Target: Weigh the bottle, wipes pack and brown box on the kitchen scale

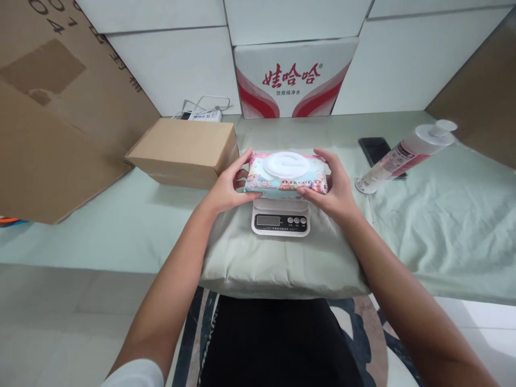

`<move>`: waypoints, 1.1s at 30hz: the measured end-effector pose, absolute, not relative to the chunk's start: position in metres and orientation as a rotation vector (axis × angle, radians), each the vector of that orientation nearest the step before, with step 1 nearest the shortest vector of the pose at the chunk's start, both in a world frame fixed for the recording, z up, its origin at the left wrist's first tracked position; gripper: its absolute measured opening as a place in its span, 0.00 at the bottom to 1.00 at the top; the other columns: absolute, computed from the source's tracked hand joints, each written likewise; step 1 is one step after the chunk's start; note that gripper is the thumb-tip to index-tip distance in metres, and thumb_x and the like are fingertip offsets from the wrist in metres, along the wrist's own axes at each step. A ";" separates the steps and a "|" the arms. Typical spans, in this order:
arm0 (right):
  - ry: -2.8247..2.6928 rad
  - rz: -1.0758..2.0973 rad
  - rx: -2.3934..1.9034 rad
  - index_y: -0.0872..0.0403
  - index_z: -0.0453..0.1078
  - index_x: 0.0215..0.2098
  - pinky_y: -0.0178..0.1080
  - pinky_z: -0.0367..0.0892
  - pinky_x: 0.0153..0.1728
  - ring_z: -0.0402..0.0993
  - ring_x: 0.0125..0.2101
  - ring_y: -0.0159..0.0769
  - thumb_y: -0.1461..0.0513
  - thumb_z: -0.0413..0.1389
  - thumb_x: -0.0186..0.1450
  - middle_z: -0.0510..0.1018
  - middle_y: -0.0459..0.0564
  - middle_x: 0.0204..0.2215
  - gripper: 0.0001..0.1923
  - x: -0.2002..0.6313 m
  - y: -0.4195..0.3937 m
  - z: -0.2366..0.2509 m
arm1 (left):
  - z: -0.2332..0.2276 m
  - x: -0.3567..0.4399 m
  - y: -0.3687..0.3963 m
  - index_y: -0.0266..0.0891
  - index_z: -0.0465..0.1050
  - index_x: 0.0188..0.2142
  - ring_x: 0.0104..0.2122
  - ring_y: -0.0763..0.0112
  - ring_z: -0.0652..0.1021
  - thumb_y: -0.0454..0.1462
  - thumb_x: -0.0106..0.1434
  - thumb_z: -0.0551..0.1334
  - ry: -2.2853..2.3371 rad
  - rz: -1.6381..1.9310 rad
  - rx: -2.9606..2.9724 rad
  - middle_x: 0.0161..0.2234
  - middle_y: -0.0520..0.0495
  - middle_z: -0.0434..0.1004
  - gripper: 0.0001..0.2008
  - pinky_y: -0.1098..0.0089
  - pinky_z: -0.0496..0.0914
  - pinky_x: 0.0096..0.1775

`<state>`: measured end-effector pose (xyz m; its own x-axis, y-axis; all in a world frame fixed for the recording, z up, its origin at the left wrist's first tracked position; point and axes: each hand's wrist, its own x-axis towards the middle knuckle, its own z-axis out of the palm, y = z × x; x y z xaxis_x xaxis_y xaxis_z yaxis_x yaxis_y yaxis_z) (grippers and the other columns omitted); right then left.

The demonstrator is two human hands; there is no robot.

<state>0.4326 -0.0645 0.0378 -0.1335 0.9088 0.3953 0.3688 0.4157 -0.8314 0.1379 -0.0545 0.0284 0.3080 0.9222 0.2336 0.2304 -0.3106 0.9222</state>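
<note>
Wipes are what you have in hand in the head view, the only view here: a soft pack of wet wipes (pixel 285 174) with a white flip lid on top and a row of cartoon figures along its front. Your left hand (pixel 226 188) clasps its left end and your right hand (pixel 334 191) its right end, fingers curled over the top edge and thumbs at the front, so both grips are closed on the pack. It sits over the platform of a small white kitchen scale (pixel 281 217); you cannot tell whether its weight already rests there or your hands carry it. The scale stands on a pale green pillow (pixel 278 263) at the near edge of the bed (pixel 443 226).

As I judge it, the pack is placed or nearly so, and letting go is left. The scale's display is dark, with no figures readable.

Behind, against the wall, a white carton (pixel 293 78) bears red Chinese characters, 娃哈哈, with smaller print beneath. A plain cardboard box (pixel 185 150) lies near the far left of the bed, a pump bottle (pixel 403 156) on its side to the right with a dark phone (pixel 377 150) behind it. The pack's own lettering is too small to read.
</note>
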 end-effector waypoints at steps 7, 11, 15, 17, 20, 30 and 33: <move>-1.687 0.695 -1.102 0.44 0.65 0.69 0.58 0.84 0.48 0.74 0.63 0.64 0.34 0.72 0.51 0.71 0.60 0.65 0.54 0.430 -0.067 0.032 | 0.015 0.136 -0.047 0.44 0.54 0.78 0.68 0.37 0.72 0.62 0.48 0.78 1.031 1.076 1.789 0.76 0.29 0.59 0.65 0.48 0.74 0.63; -1.708 0.744 -1.073 0.44 0.60 0.73 0.57 0.84 0.47 0.79 0.57 0.61 0.32 0.71 0.51 0.66 0.61 0.69 0.60 0.438 -0.065 0.024 | 0.008 0.136 -0.045 0.43 0.57 0.77 0.68 0.38 0.73 0.63 0.47 0.78 1.048 1.121 1.771 0.71 0.29 0.68 0.66 0.48 0.75 0.63; -1.767 0.807 -1.081 0.41 0.50 0.79 0.56 0.83 0.42 0.83 0.47 0.55 0.31 0.72 0.47 0.65 0.61 0.69 0.71 0.452 -0.058 0.016 | 0.004 0.136 -0.045 0.39 0.57 0.77 0.68 0.38 0.73 0.61 0.47 0.79 1.056 1.123 1.737 0.66 0.28 0.72 0.66 0.49 0.75 0.63; -1.802 0.822 -1.068 0.40 0.48 0.80 0.55 0.83 0.42 0.83 0.47 0.55 0.31 0.73 0.44 0.65 0.60 0.69 0.74 0.458 -0.055 0.014 | 0.004 0.136 -0.045 0.40 0.56 0.77 0.68 0.38 0.72 0.61 0.46 0.80 1.054 1.120 1.721 0.70 0.28 0.68 0.66 0.48 0.74 0.63; -1.840 0.843 -1.044 0.38 0.48 0.80 0.55 0.83 0.42 0.82 0.48 0.55 0.32 0.74 0.44 0.64 0.60 0.70 0.74 0.462 -0.051 0.014 | 0.004 0.137 -0.045 0.40 0.56 0.77 0.68 0.37 0.72 0.62 0.45 0.79 1.054 1.116 1.697 0.74 0.27 0.61 0.68 0.48 0.74 0.63; -1.796 0.899 -0.998 0.43 0.54 0.78 0.52 0.80 0.52 0.77 0.57 0.55 0.33 0.75 0.44 0.63 0.61 0.69 0.71 0.462 -0.046 0.008 | -0.012 0.136 -0.036 0.38 0.59 0.76 0.70 0.36 0.70 0.64 0.45 0.79 0.966 1.210 1.686 0.68 0.28 0.72 0.67 0.49 0.73 0.64; -1.718 0.964 -0.958 0.43 0.56 0.75 0.50 0.79 0.54 0.76 0.59 0.55 0.35 0.77 0.44 0.66 0.59 0.67 0.68 0.458 -0.046 0.004 | -0.017 0.138 -0.032 0.39 0.61 0.75 0.71 0.34 0.69 0.63 0.44 0.80 0.911 1.267 1.674 0.71 0.28 0.68 0.65 0.49 0.73 0.65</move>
